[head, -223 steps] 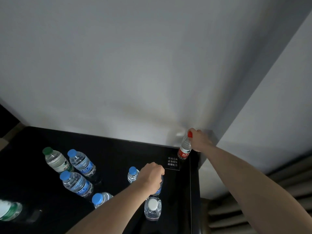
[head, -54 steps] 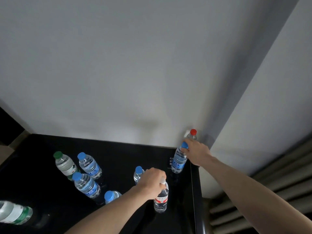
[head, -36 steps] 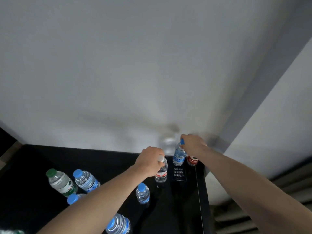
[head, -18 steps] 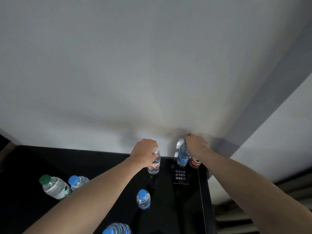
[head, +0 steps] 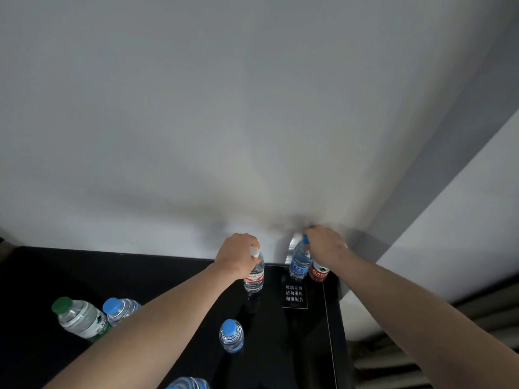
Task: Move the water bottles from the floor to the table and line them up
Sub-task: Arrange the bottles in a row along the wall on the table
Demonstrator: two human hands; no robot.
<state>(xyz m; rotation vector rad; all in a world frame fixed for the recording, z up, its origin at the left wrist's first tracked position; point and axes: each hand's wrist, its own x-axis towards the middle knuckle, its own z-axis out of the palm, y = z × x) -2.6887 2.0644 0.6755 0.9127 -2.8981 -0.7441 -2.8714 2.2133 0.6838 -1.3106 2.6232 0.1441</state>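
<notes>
On the black table point(head: 84, 265), the left hand point(head: 237, 255) grips the neck of an upright white-capped bottle point(head: 254, 276), cap up. Right of it, by the wall, the right hand point(head: 325, 242) grasps the top of an upright blue-capped bottle point(head: 299, 262) just beside a red-labelled bottle point(head: 319, 272).

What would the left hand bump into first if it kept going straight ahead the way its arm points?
Probably the pale grey wall behind the black table. The left hand grips a white-capped clear plastic bottle near the table's back edge, with nothing visible between. Depth is hard to judge.
</notes>
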